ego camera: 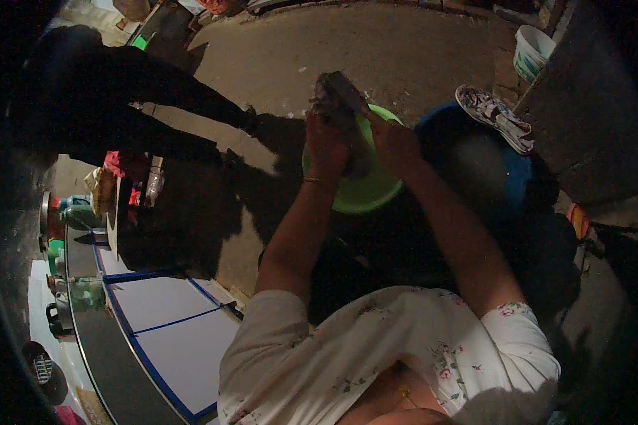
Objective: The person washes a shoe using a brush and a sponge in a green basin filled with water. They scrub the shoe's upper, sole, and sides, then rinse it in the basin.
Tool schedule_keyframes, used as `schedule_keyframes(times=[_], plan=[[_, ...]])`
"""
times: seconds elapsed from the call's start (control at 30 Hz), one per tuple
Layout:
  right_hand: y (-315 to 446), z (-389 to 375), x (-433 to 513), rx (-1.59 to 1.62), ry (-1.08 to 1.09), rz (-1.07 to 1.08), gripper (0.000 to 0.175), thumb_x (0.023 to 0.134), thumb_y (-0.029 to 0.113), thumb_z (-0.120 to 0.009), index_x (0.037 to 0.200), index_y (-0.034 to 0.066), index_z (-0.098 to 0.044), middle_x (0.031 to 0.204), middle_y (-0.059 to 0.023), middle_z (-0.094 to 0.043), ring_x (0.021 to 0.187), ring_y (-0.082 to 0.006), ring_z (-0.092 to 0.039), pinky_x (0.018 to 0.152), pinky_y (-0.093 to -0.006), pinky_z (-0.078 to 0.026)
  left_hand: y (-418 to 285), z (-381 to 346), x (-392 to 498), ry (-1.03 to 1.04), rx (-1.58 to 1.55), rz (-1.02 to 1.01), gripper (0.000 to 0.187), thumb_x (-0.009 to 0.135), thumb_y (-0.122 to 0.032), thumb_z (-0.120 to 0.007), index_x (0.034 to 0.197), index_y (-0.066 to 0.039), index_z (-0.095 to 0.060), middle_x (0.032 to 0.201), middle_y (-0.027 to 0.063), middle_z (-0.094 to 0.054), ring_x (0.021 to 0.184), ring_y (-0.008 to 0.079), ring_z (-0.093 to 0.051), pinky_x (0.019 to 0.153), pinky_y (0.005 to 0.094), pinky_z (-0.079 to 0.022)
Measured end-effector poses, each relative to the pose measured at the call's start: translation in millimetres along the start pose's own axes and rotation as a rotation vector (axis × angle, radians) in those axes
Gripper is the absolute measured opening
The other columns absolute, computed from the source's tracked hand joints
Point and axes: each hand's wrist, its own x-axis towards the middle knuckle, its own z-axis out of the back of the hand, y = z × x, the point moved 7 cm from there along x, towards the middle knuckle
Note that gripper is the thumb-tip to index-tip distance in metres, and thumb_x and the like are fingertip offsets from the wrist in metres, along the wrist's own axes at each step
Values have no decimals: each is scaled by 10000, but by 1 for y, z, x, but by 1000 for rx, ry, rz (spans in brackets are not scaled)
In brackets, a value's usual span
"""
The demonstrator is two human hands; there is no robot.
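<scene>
Over a light green plastic basin (369,199) on the ground, my left hand (327,143) grips a dark, wet-looking item (329,98), which seems to be a shoe, though shadow hides its details. My right hand (396,141) is closed around a dark, flat, elongated tool (346,90), perhaps a brush, that lies against the dark item. To the right of the basin stands a large blue tub (518,180) with a dark interior. A patterned shoe with a pale sole (494,117) rests on the tub's far right rim.
A person in dark clothes (138,74) stands at the upper left, legs close to the basin. A white bucket (532,50) is at the upper right. On the left are a cabinet with blue-edged white panels (175,340) and a counter holding jars (82,215).
</scene>
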Motion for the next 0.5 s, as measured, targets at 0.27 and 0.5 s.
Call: schedule_keyframes(times=[0.27,0.5], plan=[[1,1,-20,-16,118,-77,477,880,152,-386,1344,255,-350,782,-191,-581,676,-342,-605,597,-454,-494,10,-10,8,97,-518,181,401,907,-409,-350,1100,-124,-555,1122,77,-562,1040,259,-496,945,423,-339],[16,14,-32,491,-110,-19,449,880,146,-386,1324,213,-384,933,-223,-577,790,-361,-595,676,-458,-481,3,-32,3,197,-743,255,425,920,-459,-333,1067,-146,-581,1090,67,-585,1033,254,-504,929,421,-356]])
